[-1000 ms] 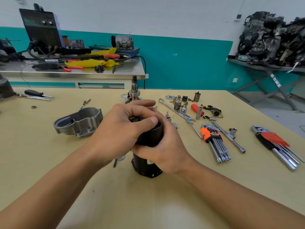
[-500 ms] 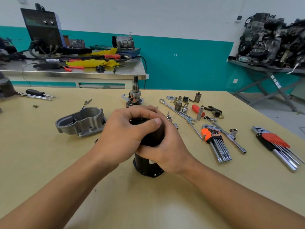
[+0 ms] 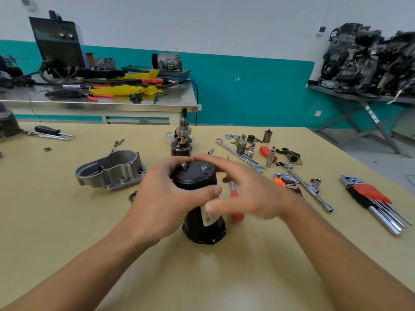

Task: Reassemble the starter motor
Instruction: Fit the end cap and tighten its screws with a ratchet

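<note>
The black cylindrical motor body [image 3: 197, 218] stands upright on the yellow table [image 3: 67, 221], its end cap up with two bolt heads showing. My left hand [image 3: 166, 198] grips its upper part, thumb across the front. My right hand [image 3: 249, 194] is blurred just right of the cylinder, fingers spread and relaxed, fingertips near the cap's far rim, holding nothing. A grey aluminium nose housing [image 3: 112, 169] lies to the left. The solenoid with the pinion shaft [image 3: 182, 142] stands upright behind the hands.
A red-handled screwdriver [image 3: 235, 203] lies under my right hand. Wrenches [image 3: 238, 153], sockets and small parts are spread at the right rear, a T-handle socket wrench [image 3: 307, 187] and two hex key sets [image 3: 377, 203] further right. A screwdriver [image 3: 49, 131] lies far left.
My right hand has let go of the motor body and drawn off to the right, uncovering the end cap and its bolts. My left hand keeps its grip on the cylinder.
</note>
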